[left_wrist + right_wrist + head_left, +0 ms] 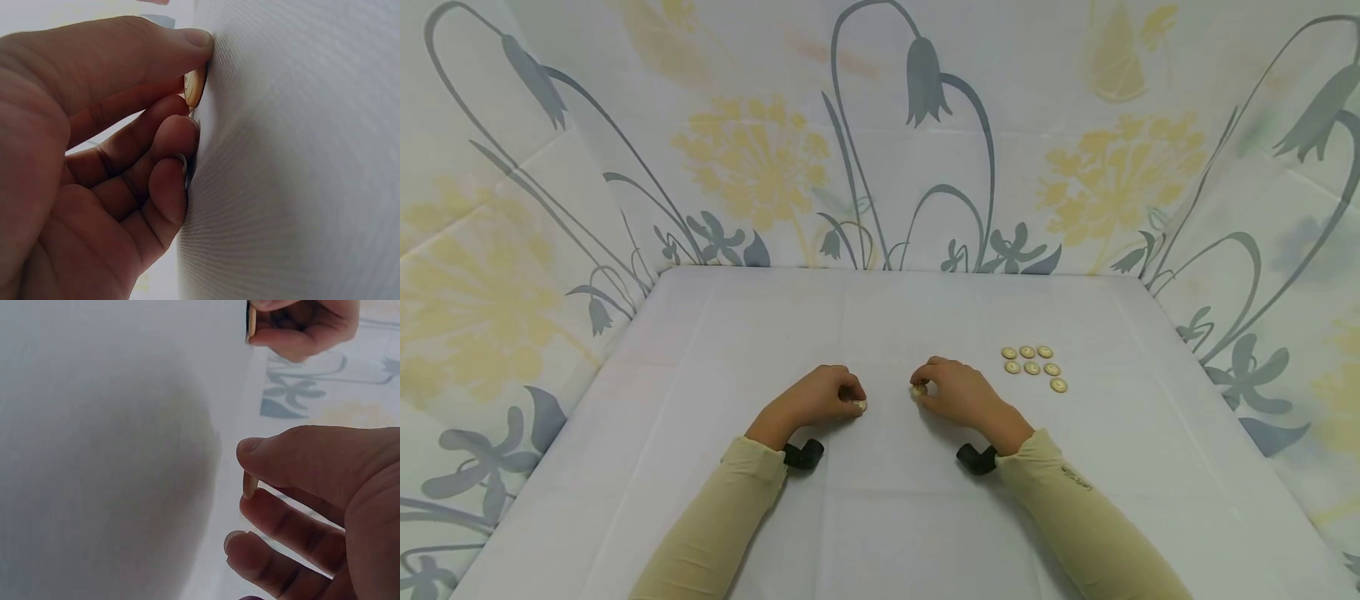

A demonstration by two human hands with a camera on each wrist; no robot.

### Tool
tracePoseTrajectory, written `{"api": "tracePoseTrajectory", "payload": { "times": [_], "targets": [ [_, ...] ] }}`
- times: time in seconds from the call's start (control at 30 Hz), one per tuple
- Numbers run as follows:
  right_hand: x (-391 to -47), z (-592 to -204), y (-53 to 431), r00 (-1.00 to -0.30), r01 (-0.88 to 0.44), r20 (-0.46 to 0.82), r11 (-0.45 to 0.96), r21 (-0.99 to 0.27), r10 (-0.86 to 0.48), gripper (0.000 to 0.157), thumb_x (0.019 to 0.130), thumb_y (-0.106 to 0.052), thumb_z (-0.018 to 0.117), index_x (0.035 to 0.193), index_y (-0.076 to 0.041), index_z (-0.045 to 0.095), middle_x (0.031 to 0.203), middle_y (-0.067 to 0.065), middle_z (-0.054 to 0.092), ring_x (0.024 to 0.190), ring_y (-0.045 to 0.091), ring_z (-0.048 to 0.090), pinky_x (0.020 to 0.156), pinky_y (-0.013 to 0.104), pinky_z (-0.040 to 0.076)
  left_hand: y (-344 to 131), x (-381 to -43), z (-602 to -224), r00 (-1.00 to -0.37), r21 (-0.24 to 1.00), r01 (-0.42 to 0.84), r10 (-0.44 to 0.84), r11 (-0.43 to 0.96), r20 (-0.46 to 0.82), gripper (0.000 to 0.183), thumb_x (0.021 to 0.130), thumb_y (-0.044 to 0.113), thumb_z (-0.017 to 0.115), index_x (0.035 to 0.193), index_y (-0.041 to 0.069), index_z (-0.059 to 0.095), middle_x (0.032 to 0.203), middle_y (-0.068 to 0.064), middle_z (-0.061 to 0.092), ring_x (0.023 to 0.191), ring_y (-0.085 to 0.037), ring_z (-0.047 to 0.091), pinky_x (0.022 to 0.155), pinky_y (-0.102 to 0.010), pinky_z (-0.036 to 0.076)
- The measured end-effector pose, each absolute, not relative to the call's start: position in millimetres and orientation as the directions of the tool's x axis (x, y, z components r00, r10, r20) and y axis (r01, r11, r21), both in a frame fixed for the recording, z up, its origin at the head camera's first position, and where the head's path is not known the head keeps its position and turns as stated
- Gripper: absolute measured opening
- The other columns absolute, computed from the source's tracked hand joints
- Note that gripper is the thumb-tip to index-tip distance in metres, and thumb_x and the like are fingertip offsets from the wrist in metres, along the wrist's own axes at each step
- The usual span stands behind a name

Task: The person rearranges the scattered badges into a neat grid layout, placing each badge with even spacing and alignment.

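Observation:
My left hand [820, 396] is left of the table's middle, its thumb and fingertips pinching a small round gold-coloured disc [860, 405] at its edge. In the left wrist view this disc [195, 86] stands against the white cloth, with marks on its face, and the other fingers curl down onto the cloth. My right hand [958, 392] faces it from the right and pinches a similar disc [918, 390]. The right wrist view shows that disc [250, 484] between thumb and a fingertip, seen edge-on, close over the cloth.
To the right of my right hand lie several matching discs [1032, 367], two rows of three with one more below. A white cloth [895, 533] covers the table. Flower-printed fabric [880, 167] rises along the back and both sides. Black wrist mounts [805, 455] sit under my sleeves.

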State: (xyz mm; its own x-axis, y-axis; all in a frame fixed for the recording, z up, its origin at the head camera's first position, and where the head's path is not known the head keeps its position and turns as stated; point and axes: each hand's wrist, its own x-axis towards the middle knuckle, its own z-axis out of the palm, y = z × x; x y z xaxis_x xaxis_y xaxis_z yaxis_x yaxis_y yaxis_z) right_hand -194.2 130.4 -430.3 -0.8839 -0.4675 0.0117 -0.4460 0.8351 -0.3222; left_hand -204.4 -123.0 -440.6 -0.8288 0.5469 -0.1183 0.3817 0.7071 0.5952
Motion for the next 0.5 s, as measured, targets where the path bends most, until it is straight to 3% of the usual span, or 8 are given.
{"api": "tracePoseTrajectory", "payload": {
  "times": [0.5],
  "targets": [
    [-195.0,-433.2,156.4,-0.903,-0.415,0.031,0.852,-0.321,-0.428,0.018,0.089,-0.022,0.066,0.105,-0.016,0.071,0.100,-0.004,0.065,0.089,0.016,0.061,0.079,0.038,0.051,-123.7,-203.3,-441.1,-0.833,0.601,0.374,0.541,0.706,-0.118,0.011,0.085,0.020,0.074,0.094,0.014,0.073,0.085,0.004,0.060,0.080,-0.009,0.055,0.074,-0.026,0.048]
  ]
}}
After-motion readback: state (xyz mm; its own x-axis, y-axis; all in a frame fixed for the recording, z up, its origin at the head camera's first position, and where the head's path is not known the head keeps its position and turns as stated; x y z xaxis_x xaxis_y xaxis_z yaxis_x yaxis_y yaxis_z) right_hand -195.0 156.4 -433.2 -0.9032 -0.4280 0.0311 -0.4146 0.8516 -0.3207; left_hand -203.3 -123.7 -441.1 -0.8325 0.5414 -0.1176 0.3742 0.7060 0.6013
